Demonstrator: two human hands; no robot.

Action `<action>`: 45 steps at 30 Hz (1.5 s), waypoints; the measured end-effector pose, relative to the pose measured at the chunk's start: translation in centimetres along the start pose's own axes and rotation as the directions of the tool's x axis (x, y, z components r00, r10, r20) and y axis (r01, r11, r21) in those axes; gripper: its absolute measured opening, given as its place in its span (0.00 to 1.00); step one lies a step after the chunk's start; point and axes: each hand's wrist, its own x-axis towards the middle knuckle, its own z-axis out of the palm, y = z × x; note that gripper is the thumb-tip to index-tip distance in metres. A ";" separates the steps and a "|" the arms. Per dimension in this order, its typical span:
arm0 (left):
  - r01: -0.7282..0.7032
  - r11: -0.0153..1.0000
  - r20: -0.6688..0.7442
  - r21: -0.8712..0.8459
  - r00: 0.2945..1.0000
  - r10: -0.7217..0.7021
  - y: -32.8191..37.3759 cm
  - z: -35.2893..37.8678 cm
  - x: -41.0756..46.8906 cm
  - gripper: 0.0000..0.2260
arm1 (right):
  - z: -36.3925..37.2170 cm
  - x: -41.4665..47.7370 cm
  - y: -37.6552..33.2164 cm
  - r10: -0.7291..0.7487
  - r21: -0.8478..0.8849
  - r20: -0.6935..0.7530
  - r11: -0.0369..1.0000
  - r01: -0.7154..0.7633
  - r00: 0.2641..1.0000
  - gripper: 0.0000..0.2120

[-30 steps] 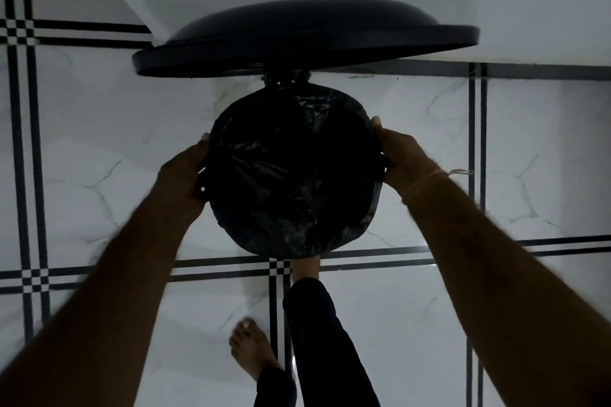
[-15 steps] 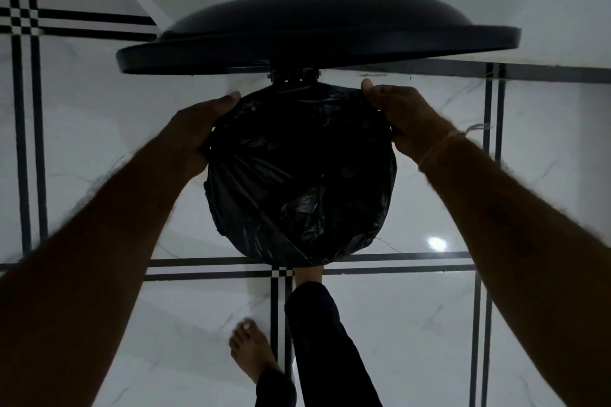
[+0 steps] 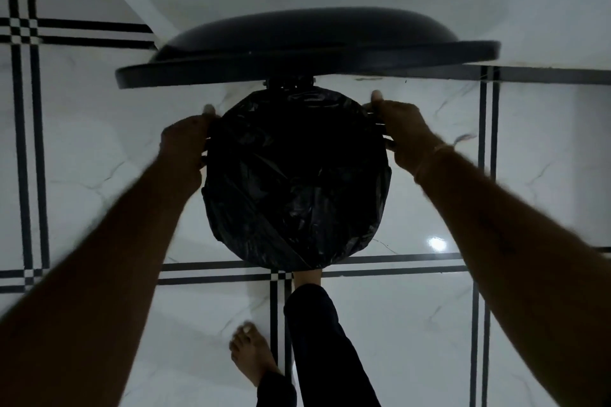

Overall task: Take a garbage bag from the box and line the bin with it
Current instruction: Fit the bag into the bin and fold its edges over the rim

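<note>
Head view: nearest, a bare foot [image 3: 251, 357] is standing on the tiled floor [image 3: 413, 324]. Further out, the left hand [image 3: 185, 142] and right hand [image 3: 401, 132] are pinching the garbage bag [image 3: 294, 175] at opposite sides of the bin's rim, bag stretched between both grips. Beyond them, the lid [image 3: 307, 49] is standing raised.

Both forearms are bare and hairy, with no sleeves in view. A thin, light-coloured thread bracelet [image 3: 441, 150] circles the wrist of the right hand [image 3: 405, 132], its loose frayed end sticking out. The left hand [image 3: 183, 142] wears nothing. Dark trousers [image 3: 325, 347] cover the legs, and the feet [image 3: 251, 357] are bare.
</note>
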 end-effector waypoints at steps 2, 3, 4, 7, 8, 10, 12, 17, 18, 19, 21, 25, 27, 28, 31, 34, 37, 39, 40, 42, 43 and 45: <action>-0.098 0.992 -0.255 0.073 0.960 0.114 -2.2 -0.8 -1.4 0.21 | -0.8 -2.8 2.0 -0.098 0.023 -0.202 0.994 0.105 0.974 0.14; -0.128 0.991 -0.364 0.040 0.922 0.134 -4.3 -1.6 -2.9 0.21 | -1.1 -4.7 3.3 -0.098 0.054 -0.269 0.992 0.117 0.958 0.13; -0.081 0.994 -0.371 -0.077 0.928 0.047 -6.3 -2.0 -4.7 0.20 | -1.3 -6.5 4.9 -0.048 0.117 -0.279 0.990 0.084 0.959 0.13; 0.219 0.880 -0.017 -0.421 0.968 -0.249 -10.5 -1.9 -8.9 0.15 | -0.8 -11.0 8.7 0.248 0.372 -0.064 0.905 -0.207 0.967 0.14; 0.268 0.844 0.095 -0.464 0.963 -0.253 -11.1 -1.9 -9.7 0.14 | -0.6 -11.7 9.6 0.331 0.463 0.000 0.836 -0.293 0.944 0.15; 0.279 0.794 0.198 -0.541 0.959 -0.201 -12.1 -1.9 -10.0 0.12 | -0.2 -12.3 10.9 0.418 0.651 0.086 0.664 -0.369 0.904 0.14; 0.304 0.735 0.219 -0.607 0.952 -0.213 -12.5 -1.8 -9.9 0.16 | 0.1 -12.3 12.1 0.434 0.702 0.138 0.592 -0.397 0.890 0.15; 0.396 0.664 0.232 -0.634 0.917 -0.325 -12.9 -1.6 -8.2 0.20 | -0.2 -11.2 13.0 0.394 0.653 0.158 0.647 -0.395 0.906 0.16; 0.407 0.676 0.230 -0.614 0.912 -0.339 -13.0 -1.6 -7.8 0.18 | -0.2 -10.9 13.1 0.396 0.653 0.149 0.649 -0.391 0.906 0.14; 0.417 0.685 0.230 -0.597 0.908 -0.352 -13.2 -1.5 -7.5 0.16 | -0.3 -10.7 13.2 0.398 0.662 0.150 0.639 -0.391 0.905 0.13; 0.431 0.666 0.239 -0.609 0.900 -0.364 -13.5 -1.4 -7.2 0.15 | -0.2 -10.1 13.6 0.399 0.699 0.166 0.597 -0.393 0.902 0.13; 0.373 0.623 0.272 -0.687 0.928 -0.255 -14.4 -1.5 -7.2 0.14 | 0.9 -8.6 13.2 0.451 0.707 0.144 0.576 -0.411 0.881 0.14; 0.365 0.587 0.304 -0.722 0.931 -0.204 -15.0 -1.5 -7.5 0.15 | 1.4 -8.3 13.1 0.467 0.687 0.098 0.607 -0.399 0.879 0.13; 0.387 0.577 0.320 -0.719 0.922 -0.220 -15.2 -1.5 -7.9 0.14 | 1.6 -8.4 13.2 0.453 0.705 0.089 0.600 -0.378 0.887 0.14; 0.428 0.549 0.351 -0.718 0.903 -0.246 -16.4 -1.3 -9.1 0.17 | 1.9 -9.5 13.9 0.333 0.798 0.150 0.515 -0.313 0.931 0.19; 0.456 0.525 0.378 -0.719 0.890 -0.255 -17.4 -0.9 -9.8 0.16 | 1.7 -10.5 15.0 0.275 0.800 0.172 0.521 -0.297 0.946 0.16; 0.481 0.503 0.408 -0.718 0.877 -0.255 -18.0 -0.6 -9.8 0.10 | 1.4 -10.5 15.2 0.260 0.765 0.188 0.566 -0.307 0.947 0.21; 0.477 0.530 0.409 -0.701 0.878 -0.250 -18.3 -0.4 -9.6 0.09 | 0.9 -10.4 14.9 0.247 0.740 0.183 0.603 -0.299 0.951 0.25; 0.479 0.552 0.407 -0.682 0.876 -0.258 -18.5 -0.3 -9.5 0.08 | 0.7 -10.3 14.9 0.247 0.729 0.164 0.622 -0.286 0.955 0.24; 0.480 0.607 0.389 -0.633 0.875 -0.287 -18.2 0.2 -9.4 0.06 | 0.6 -10.0 15.0 0.270 0.692 0.111 0.669 -0.269 0.956 0.19; 0.467 0.625 0.368 -0.626 0.883 -0.290 -17.9 0.5 -9.2 0.06 | 0.7 -9.8 15.1 0.282 0.689 0.081 0.677 -0.259 0.956 0.16; 0.422 0.619 0.320 -0.662 0.907 -0.275 -17.1 0.8 -9.1 0.07 | 0.6 -9.8 15.1 0.248 0.742 0.044 0.641 -0.198 0.968 0.16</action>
